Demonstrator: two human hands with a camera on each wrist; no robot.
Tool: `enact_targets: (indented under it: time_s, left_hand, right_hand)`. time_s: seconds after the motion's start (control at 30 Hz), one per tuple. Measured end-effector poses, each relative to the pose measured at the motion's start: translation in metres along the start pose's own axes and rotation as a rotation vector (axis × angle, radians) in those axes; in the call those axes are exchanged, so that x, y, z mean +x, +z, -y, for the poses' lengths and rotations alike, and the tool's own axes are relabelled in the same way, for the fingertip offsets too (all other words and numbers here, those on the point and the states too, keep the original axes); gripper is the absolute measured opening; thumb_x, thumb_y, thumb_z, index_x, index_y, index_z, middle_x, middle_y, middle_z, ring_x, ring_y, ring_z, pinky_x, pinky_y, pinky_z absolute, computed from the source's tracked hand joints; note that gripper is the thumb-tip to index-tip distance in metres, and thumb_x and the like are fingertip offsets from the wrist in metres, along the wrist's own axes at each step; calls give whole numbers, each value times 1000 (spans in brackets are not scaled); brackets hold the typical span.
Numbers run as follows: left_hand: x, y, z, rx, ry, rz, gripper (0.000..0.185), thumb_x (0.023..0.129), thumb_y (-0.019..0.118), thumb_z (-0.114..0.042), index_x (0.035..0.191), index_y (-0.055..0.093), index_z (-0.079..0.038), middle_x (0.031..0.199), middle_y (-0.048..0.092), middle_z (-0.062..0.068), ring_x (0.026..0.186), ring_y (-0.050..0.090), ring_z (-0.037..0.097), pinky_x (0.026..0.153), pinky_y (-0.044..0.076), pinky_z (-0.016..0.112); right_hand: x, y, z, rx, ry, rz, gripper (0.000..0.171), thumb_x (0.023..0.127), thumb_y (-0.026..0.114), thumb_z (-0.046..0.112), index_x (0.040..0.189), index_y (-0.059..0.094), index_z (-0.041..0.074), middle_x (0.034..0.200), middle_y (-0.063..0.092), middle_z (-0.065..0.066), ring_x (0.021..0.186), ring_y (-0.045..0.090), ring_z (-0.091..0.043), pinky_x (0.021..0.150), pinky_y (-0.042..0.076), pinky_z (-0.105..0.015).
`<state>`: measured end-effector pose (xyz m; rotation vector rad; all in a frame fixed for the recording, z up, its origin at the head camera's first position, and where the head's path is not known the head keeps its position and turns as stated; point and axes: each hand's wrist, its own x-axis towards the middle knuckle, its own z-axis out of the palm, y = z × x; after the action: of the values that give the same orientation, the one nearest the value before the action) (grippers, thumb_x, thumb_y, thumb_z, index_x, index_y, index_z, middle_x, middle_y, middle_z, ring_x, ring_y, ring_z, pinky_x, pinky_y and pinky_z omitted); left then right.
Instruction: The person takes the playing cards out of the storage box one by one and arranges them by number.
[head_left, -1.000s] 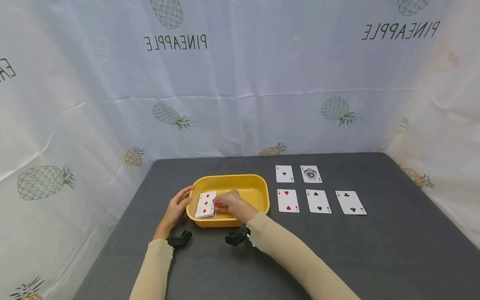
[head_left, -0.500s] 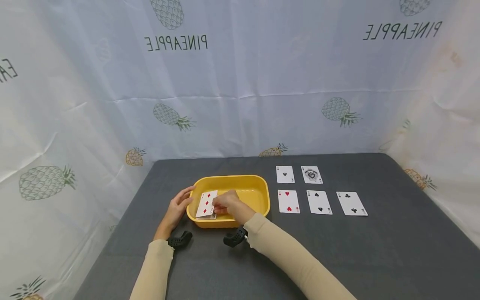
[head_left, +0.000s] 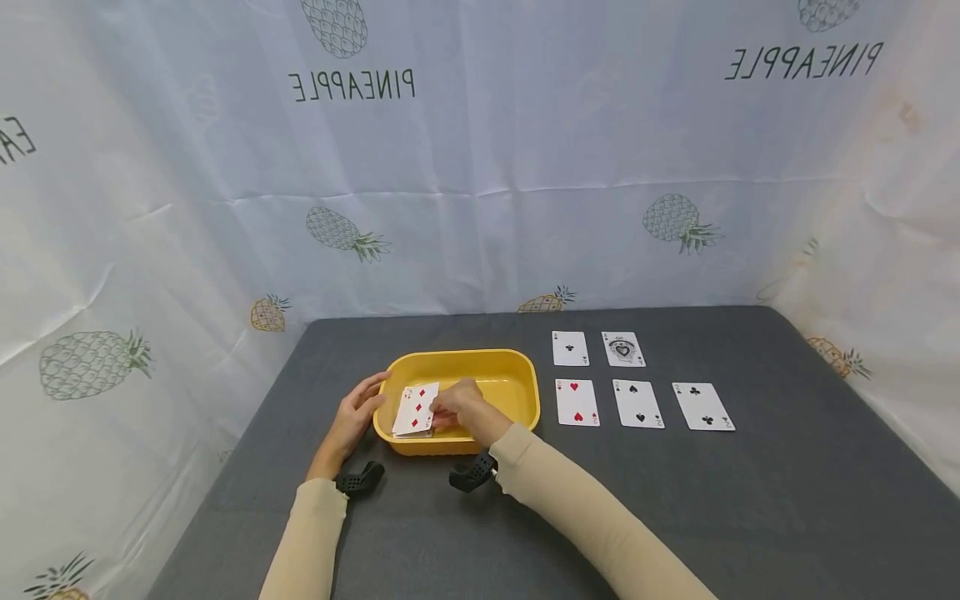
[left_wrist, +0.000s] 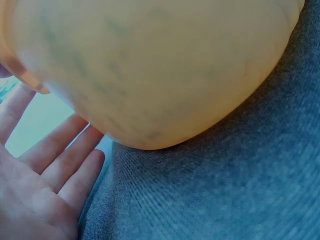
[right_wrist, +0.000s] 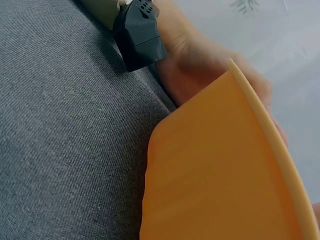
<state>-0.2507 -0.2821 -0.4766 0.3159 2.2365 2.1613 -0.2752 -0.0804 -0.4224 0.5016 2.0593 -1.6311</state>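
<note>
A yellow tray (head_left: 480, 358) holds a small pile of playing cards. On top lies the three of diamonds (head_left: 417, 409), face up. My right hand (head_left: 462, 403) reaches into the tray and pinches this card by its right edge; the fingertips are partly hidden by the hand. Against the tray's left end rests my left hand (head_left: 358, 415), its fingers fairly straight in the left wrist view, tips touching the outer wall and rim. Part of the left hand (right_wrist: 205, 72) also shows behind the tray in the right wrist view.
Right of the tray lie face-up cards in two rows: the ace of clubs (head_left: 570, 348) and ace of spades (head_left: 622, 349) behind, the two of hearts (head_left: 577, 402), two of spades (head_left: 638, 404) and two of clubs (head_left: 703, 407) in front. A pineapple-print curtain (head_left: 480, 250) surrounds the dark table (head_left: 750, 500).
The three of diamonds shifts slightly to the right with my right hand. Its lower edge showed more of the card beneath half a second ago. My left hand stays put.
</note>
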Motion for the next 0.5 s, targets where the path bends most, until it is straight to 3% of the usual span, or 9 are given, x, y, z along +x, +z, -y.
enact_targets:
  time_s: [0.2, 0.37, 0.5]
  left_hand:
    - [-1, 0, -1, 5, 9, 12, 51, 99, 50, -13, 143, 34, 7, 122, 57, -18, 112, 57, -7, 89, 48, 12]
    - [-1, 1, -1, -7, 40, 10, 50, 99, 49, -10, 142, 34, 10, 120, 59, -20, 109, 58, -8, 89, 49, 11]
    - [-1, 1, -1, 5, 27, 11, 50, 100, 49, -11, 142, 33, 10, 119, 59, -22, 108, 58, -8, 88, 49, 11]
  right_hand:
    - [-6, -5, -2, 68, -23, 58, 26, 82, 70, -1, 107, 66, -8, 82, 71, -15, 48, 60, -12, 50, 53, -21]
    - [-9, -12, 0, 84, -31, 100, 24, 84, 69, 1, 106, 67, -8, 74, 66, -11, 49, 61, -13, 53, 53, -21]
    - [-10, -18, 0, 80, -37, 136, 24, 85, 69, 3, 106, 67, -7, 75, 66, -11, 51, 63, -13, 56, 54, -22]
